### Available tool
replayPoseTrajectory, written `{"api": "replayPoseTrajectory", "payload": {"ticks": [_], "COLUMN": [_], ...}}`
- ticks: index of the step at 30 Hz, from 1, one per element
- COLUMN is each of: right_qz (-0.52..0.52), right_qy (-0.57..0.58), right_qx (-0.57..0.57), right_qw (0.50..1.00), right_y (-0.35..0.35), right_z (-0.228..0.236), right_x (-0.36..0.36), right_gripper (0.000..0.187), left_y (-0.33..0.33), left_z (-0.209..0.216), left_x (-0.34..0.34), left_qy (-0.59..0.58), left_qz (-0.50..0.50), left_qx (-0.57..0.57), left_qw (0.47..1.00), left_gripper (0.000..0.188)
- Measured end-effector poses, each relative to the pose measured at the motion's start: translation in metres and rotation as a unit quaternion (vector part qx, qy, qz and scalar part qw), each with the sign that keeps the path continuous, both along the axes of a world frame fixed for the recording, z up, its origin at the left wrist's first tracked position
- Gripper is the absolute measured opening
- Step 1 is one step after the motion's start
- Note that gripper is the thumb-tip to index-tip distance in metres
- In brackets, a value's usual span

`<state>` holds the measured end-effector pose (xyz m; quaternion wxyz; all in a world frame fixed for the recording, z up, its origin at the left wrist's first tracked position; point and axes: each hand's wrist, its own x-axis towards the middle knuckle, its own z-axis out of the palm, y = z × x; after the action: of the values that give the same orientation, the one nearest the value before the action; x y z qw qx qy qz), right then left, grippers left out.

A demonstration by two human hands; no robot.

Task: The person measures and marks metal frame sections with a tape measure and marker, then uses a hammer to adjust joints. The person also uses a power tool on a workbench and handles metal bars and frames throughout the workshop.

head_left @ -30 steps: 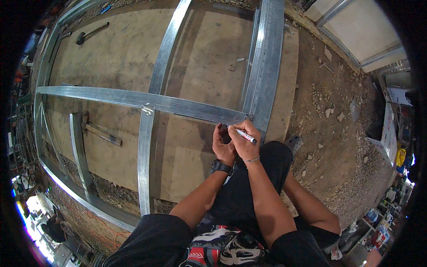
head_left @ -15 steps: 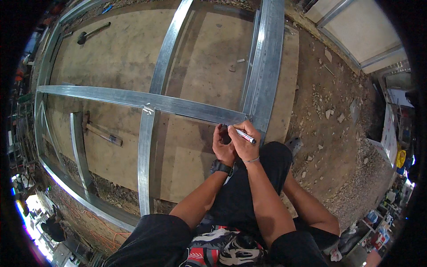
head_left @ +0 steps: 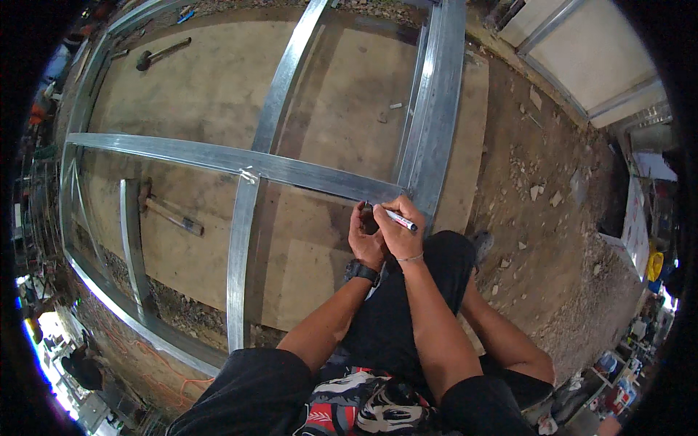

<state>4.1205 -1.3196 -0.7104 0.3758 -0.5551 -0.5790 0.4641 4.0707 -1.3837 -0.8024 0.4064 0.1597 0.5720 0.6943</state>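
Note:
My right hand (head_left: 400,231) grips a white marker (head_left: 398,219) with a dark end, its other end pointing toward my left fingers. Close beside it, my left hand (head_left: 366,240) has its fingers curled and thumb near the marker. Something small and greyish shows at those left fingertips, too small to make out. Both hands are just below the right end of a metal crossbar (head_left: 320,176), where it meets a wide metal side beam (head_left: 434,109). A lengthwise metal bar (head_left: 242,269) joins the crossbar farther left.
Inside the frame, a hammer (head_left: 173,216) and a dark-headed mallet (head_left: 145,60) lie on a brown board (head_left: 196,94). A short metal piece (head_left: 133,247) stands near the left hammer. Stony dirt (head_left: 534,218) runs along the right, with a framed panel (head_left: 592,54) beyond.
The view has shifted slightly, so the frame and tools sit a little differently. Both hands stay nearly in place, with the marker still in the right.

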Motion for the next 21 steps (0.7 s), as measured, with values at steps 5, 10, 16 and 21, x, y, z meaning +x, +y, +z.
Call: {"api": "replayPoseTrajectory", "payload": {"ticks": [5, 10, 16, 21], "right_qz": [-0.122, -0.159, -0.173, -0.161], "right_qy": [0.227, 0.296, 0.329, 0.328], "right_qx": [-0.160, -0.171, -0.139, -0.129], "right_qw": [0.953, 0.926, 0.918, 0.922], "right_y": [0.011, 0.014, 0.004, 0.004], "right_z": [0.004, 0.009, 0.014, 0.013], "right_x": [0.003, 0.015, 0.020, 0.021], "right_gripper": [0.014, 0.017, 0.018, 0.017], "left_y": [0.007, 0.018, 0.018, 0.019], "left_z": [0.020, 0.039, 0.027, 0.037], "left_x": [-0.005, -0.002, -0.024, -0.061], "left_qy": [0.014, -0.116, -0.255, -0.285], "left_qz": [-0.055, -0.016, 0.052, 0.060], "left_qx": [-0.141, -0.086, -0.072, -0.089], "left_qw": [0.988, 0.989, 0.963, 0.953], "left_gripper": [0.072, 0.073, 0.067, 0.074]}}
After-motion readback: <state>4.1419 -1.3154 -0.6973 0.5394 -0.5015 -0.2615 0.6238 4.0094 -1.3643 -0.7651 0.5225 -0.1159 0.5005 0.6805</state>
